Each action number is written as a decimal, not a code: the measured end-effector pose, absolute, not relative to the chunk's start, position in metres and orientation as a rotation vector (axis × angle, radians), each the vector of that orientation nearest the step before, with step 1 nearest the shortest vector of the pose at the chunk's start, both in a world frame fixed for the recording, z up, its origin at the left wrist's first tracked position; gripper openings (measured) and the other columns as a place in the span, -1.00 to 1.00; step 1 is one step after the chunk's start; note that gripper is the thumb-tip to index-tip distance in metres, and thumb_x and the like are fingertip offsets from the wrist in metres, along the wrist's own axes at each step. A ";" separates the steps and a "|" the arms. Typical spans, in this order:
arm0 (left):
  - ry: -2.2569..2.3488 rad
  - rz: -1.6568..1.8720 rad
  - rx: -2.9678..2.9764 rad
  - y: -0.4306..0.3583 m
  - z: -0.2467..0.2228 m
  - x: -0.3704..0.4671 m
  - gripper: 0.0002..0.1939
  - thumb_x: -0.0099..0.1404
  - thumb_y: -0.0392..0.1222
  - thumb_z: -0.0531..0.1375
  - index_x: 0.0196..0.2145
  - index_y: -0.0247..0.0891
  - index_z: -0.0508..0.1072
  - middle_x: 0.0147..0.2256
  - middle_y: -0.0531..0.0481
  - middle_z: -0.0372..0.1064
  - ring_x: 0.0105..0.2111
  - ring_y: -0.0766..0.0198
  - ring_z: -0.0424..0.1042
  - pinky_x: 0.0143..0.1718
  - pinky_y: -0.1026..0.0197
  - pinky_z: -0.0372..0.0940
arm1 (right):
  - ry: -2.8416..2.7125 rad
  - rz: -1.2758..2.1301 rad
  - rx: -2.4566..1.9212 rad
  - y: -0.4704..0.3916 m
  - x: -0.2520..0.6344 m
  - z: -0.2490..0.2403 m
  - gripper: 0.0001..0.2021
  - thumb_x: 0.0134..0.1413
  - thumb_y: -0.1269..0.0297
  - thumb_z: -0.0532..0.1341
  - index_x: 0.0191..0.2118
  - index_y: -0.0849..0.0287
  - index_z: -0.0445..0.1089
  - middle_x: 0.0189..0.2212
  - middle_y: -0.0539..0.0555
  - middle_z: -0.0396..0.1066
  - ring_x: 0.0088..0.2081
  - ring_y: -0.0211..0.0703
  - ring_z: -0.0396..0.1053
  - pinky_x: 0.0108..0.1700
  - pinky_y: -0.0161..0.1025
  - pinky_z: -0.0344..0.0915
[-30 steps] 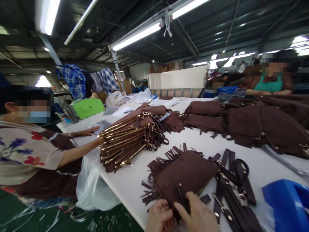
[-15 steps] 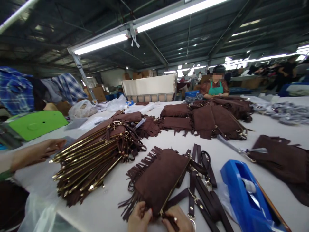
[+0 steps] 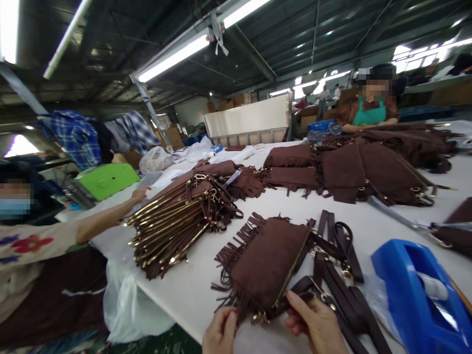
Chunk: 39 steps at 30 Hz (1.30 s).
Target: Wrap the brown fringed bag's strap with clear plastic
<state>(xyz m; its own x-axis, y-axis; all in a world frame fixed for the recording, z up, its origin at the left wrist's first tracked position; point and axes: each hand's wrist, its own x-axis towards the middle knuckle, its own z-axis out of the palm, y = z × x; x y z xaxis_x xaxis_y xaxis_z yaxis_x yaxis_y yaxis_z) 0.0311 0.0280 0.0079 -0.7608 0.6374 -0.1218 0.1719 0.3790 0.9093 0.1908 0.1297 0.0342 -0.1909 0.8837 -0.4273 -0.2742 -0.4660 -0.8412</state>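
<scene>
A brown fringed pouch (image 3: 271, 260) with a gold zipper along its right side lies on the white table in front of me. My left hand (image 3: 221, 330) pinches the fringe at its near left corner. Beside the near right corner is my right hand (image 3: 313, 319), thumb and fingers closed around a brown strap end by the zipper. Gold hardware (image 3: 260, 318) hangs at the near edge between both hands. Brown straps (image 3: 332, 275) with gold clasps lie right of the pouch.
A stack of gold-zippered brown pouches (image 3: 173, 221) stands left; more brown bags (image 3: 342, 172) lie behind. At right is a blue tape dispenser (image 3: 416, 290). A person's arm (image 3: 110, 216) reaches in from the left. Another person (image 3: 370, 105) sits across the table (image 3: 173, 295).
The view has swung left, bringing the neighbouring person into sight. My right hand has turned, its thumb now over the strap. The gold hardware now shows at the pouch's near edge.
</scene>
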 end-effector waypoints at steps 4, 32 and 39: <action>1.906 1.256 0.573 0.047 0.017 0.038 -0.44 -0.09 0.34 0.15 -0.54 -0.30 0.43 -0.57 -0.03 0.37 -0.52 0.23 0.31 -0.54 0.27 0.09 | -0.812 1.835 -1.155 0.134 0.193 0.045 -0.61 -0.44 0.01 0.40 -0.63 0.25 0.33 -0.74 -0.03 0.35 -0.72 -0.31 0.29 -0.72 -0.42 0.18; 0.921 1.622 0.154 0.079 0.146 0.002 -0.52 0.33 -0.15 -0.11 -0.66 -0.38 0.32 -0.67 -0.08 0.37 -0.90 0.57 -0.13 -0.81 0.42 -0.20 | -2.170 0.894 -1.215 0.174 0.210 -0.016 -0.65 -0.02 0.28 -0.04 -0.16 0.31 0.35 -0.15 0.28 0.39 -0.12 -0.03 0.37 -0.04 -0.12 0.27; 0.843 1.722 0.146 0.056 0.137 0.009 -0.54 0.33 -0.21 -0.11 -0.62 -0.33 0.38 -0.65 -0.07 0.39 -0.90 0.58 -0.11 -0.80 0.45 -0.21 | -1.966 0.916 -0.923 0.154 0.191 0.012 -0.59 0.03 0.05 0.07 -0.07 0.16 0.33 -0.05 0.19 0.36 -0.01 0.01 0.29 0.04 -0.05 0.22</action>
<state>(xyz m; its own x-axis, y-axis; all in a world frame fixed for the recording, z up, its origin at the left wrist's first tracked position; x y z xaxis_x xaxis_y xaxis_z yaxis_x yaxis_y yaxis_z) 0.0091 0.0563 0.1367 -0.3372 0.8855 -0.3198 -0.7956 -0.0864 0.5996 0.1911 0.1543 0.0124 -0.4462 0.8323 0.3290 0.2833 0.4801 -0.8302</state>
